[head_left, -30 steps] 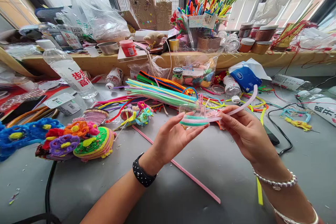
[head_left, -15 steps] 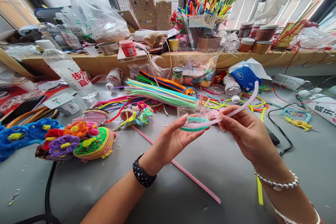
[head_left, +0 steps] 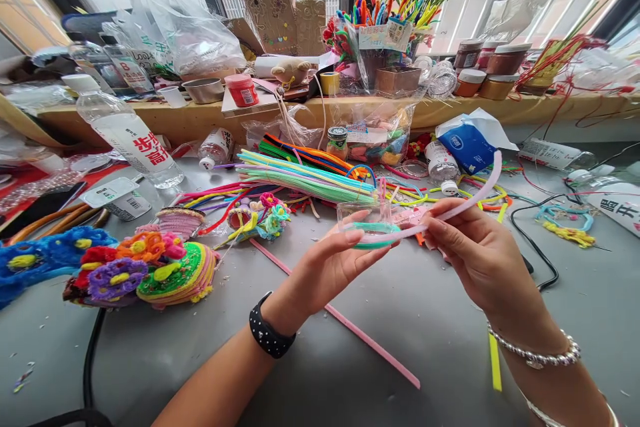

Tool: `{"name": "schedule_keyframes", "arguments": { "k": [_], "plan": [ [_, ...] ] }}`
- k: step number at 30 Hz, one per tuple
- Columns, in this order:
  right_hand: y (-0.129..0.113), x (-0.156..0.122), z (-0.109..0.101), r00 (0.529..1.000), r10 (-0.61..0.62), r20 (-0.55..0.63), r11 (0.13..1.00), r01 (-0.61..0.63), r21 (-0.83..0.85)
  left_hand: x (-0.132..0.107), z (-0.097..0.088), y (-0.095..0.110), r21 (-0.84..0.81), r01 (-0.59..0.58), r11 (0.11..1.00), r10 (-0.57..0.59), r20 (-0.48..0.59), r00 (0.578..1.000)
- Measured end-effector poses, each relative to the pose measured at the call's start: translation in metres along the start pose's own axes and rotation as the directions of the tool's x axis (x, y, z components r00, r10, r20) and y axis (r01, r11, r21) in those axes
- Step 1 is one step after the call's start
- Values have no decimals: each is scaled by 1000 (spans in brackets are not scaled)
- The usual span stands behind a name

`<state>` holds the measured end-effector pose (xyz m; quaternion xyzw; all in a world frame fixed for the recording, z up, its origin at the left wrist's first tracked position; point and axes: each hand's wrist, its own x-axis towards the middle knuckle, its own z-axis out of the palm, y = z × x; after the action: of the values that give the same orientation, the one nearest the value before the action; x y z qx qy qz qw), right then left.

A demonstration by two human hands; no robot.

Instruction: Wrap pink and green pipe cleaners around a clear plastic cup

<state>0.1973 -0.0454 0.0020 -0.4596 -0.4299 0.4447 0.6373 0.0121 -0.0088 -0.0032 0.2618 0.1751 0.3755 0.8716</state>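
Observation:
My left hand (head_left: 334, 265) pinches a flat coil of teal and pink pipe cleaner (head_left: 373, 235) between thumb and fingers, held above the grey table (head_left: 350, 373). My right hand (head_left: 475, 255) grips the loose pink pipe cleaner tail (head_left: 475, 198), which runs from the coil up and to the right. A black watch band sits on my left wrist, silver bracelets on my right. A loose pink pipe cleaner (head_left: 345, 321) lies on the table under my hands.
A bundle of coloured pipe cleaners (head_left: 305, 177) lies behind my hands. Finished pipe-cleaner flowers (head_left: 145, 267) sit at the left, a water bottle (head_left: 125, 133) beyond them. A tissue pack (head_left: 470, 143), black cable (head_left: 540, 260) and cluttered wooden shelf (head_left: 200, 117) ring the area.
The coil has turned flatter in my left fingers. My right hand has drawn the pink tail slightly up and to the right. The view dipped a little.

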Motion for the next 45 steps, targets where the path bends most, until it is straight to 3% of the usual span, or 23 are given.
{"name": "schedule_keyframes", "arguments": {
  "k": [17,28,45],
  "plan": [
    [1,2,3,1000,10,-14,1000,-10,-21,-1,-3,0,-24,12,1000,-10,63,998],
    [1,1,3,1000,16,-13,1000,-15,17,-2,-3,0,-16,10,1000,-7,160,987],
    [-1,-1,9,1000,18,17,998,-19,66,-4,1,1,-72,80,994,-66,183,981]
  ]
}}
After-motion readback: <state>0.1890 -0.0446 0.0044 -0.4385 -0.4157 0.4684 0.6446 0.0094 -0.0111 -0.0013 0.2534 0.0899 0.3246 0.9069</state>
